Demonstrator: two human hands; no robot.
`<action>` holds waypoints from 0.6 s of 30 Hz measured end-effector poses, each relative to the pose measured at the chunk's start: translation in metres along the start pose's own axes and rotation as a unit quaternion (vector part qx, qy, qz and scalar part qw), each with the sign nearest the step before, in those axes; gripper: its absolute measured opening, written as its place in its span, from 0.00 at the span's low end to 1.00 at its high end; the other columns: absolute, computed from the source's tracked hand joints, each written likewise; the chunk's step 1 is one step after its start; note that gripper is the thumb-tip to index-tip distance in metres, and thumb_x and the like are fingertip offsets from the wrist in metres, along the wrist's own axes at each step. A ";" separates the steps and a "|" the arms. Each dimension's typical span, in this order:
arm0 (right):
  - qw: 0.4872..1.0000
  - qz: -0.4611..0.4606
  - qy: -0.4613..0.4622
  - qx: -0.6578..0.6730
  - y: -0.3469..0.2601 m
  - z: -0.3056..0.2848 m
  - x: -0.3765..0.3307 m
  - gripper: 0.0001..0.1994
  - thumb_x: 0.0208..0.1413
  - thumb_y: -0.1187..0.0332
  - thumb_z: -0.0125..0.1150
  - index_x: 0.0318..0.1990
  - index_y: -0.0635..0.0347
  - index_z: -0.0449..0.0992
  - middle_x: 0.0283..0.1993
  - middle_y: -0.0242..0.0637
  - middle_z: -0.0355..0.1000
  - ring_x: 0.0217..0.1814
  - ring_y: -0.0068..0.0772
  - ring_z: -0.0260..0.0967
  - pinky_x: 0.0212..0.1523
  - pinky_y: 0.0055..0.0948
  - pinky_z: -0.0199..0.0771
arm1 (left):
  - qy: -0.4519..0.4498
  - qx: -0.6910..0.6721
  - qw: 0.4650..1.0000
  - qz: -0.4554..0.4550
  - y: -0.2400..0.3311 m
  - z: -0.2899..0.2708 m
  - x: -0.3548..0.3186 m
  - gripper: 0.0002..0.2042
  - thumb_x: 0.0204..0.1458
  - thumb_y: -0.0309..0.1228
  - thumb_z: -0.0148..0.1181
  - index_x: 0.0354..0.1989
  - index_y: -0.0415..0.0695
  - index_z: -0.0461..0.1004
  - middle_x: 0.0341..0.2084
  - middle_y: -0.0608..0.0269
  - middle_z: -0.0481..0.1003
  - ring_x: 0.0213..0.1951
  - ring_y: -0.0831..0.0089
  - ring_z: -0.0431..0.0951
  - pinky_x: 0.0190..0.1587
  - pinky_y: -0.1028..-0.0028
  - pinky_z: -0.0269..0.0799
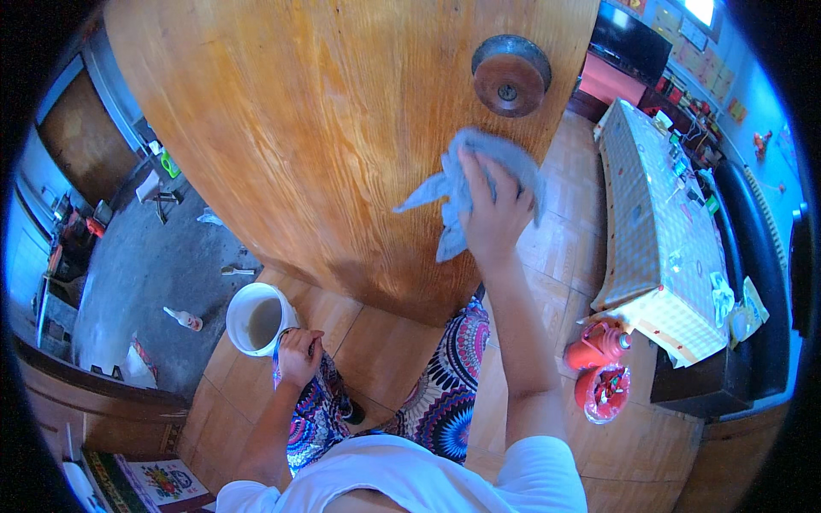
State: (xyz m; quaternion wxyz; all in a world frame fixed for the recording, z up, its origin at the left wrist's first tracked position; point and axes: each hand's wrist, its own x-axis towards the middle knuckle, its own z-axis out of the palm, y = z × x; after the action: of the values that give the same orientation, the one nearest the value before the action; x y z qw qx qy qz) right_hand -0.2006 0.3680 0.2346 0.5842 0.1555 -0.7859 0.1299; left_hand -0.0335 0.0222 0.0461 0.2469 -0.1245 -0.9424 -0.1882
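Observation:
My right hand [496,214] presses a pale blue-grey cloth [462,175] against the wooden door [325,128], its fingers bent over the cloth. The cloth is bunched, with a loose corner sticking out to the left. Just above it is the round brown door lock [510,81] with a keyhole. My left hand [299,355] rests at my left knee with its fingers curled in; whether anything lies inside them is hidden. Close beside that hand stands a white bucket [242,318] holding cloudy, greyish water [265,323].
At right, a long table with a checked cloth [629,205] stands by a black sofa [761,248]. A red thermos [594,344] and a red lined bin [601,393] are on the tiles. To the left, a bottle [183,319] and a brush-like tool [238,270] lie on grey floor.

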 end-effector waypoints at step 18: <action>0.996 0.003 0.079 -0.043 -0.004 -0.003 0.050 0.30 0.41 0.66 0.69 0.57 0.33 0.75 0.56 0.23 0.68 0.53 0.37 0.65 0.56 0.41 0.57 | 0.045 -0.166 0.961 0.216 0.152 -0.011 0.141 0.23 0.51 0.23 0.59 0.58 0.46 0.68 0.47 0.52 0.72 0.45 0.53 0.75 0.47 0.61 0.73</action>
State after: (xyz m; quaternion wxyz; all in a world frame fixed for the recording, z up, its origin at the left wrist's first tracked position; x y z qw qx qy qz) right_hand -0.2098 0.3613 0.2839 0.6501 0.1171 -0.7427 0.1096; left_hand -0.0986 0.1743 0.1718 0.2994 -0.3561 -0.8364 -0.2897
